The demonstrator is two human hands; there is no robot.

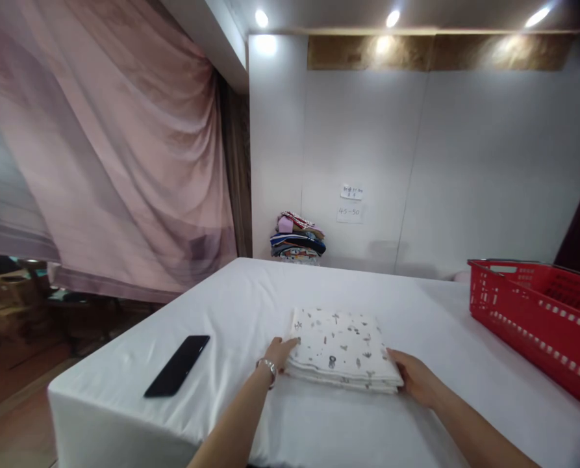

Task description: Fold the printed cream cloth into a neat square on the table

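Note:
A folded white cloth (341, 344) with small printed figures lies in a flat, layered stack on the white-covered table. At its left edge, my left hand (280, 353) grips the side, thumb on top and the other fingers mostly hidden. A bracelet circles that wrist. My right hand (411, 376) holds the near right corner, its fingers tucked against the edge and partly out of sight. The cloth's layers show along the near side.
A black phone-like slab (177, 366) lies left on the white tablecloth (231, 299). A red plastic basket (528, 312) stands at right. Behind the table's far edge is a pile of folded fabrics (298, 242) by the wall. A pink curtain (138, 149) hangs at left.

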